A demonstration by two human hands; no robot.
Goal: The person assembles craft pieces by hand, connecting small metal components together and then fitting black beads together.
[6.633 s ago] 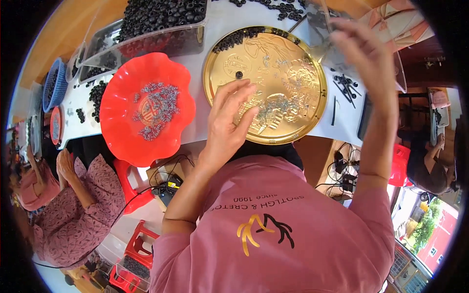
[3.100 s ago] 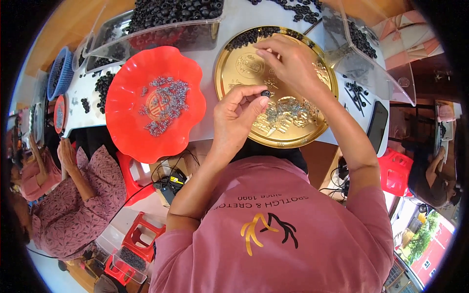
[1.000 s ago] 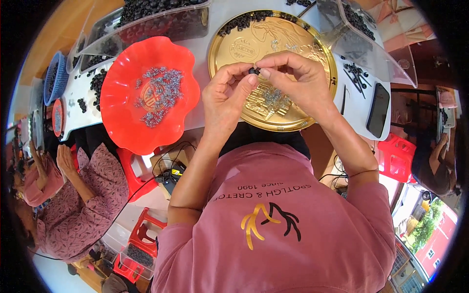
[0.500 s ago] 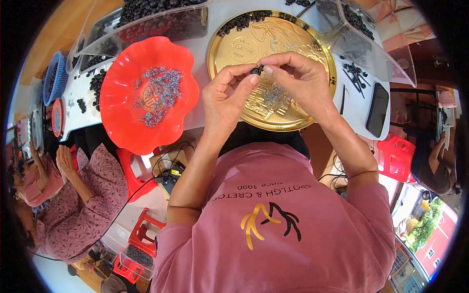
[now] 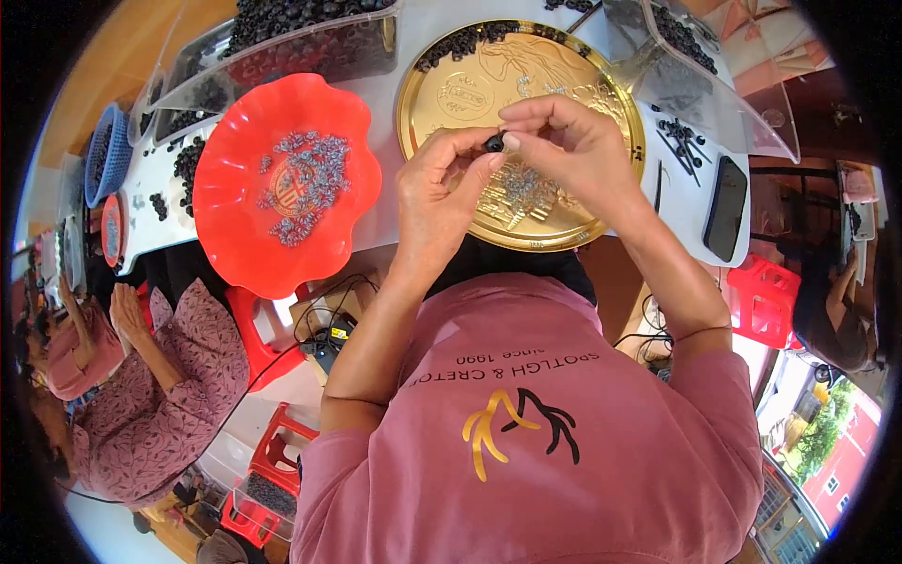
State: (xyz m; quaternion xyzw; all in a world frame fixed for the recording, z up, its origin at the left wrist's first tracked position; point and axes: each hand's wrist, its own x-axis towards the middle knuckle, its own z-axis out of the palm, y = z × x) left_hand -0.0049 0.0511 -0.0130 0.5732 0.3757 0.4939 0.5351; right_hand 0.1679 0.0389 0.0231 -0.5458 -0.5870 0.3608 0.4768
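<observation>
Over a round gold tray (image 5: 427, 202), both hands meet at a small round black part (image 5: 494, 144). My left hand (image 5: 434, 183) pinches it between thumb and bent forefinger. Against its right side presses the thumb of my right hand (image 5: 590, 155), whose forefinger arches above. Below the hands on the tray lies a pile of small silvery metal springs (image 5: 528, 191), partly covered by the right hand. Black parts (image 5: 470, 39) line the tray's far rim. To the left, a red scalloped bowl (image 5: 225, 202) holds many more springs (image 5: 315, 174).
Clear plastic bins (image 5: 319, 56) of black parts stand at the back left and back right. A blue basket (image 5: 108, 160) is far left. Thin black sticks (image 5: 681, 150) and a phone (image 5: 725, 209) lie right of the tray. Another person (image 5: 160, 376) sits at the left.
My right forefinger has lifted off the black part and now arches above it. The part has turned slightly and shows more of its round side. Both hands stay over the tray.
</observation>
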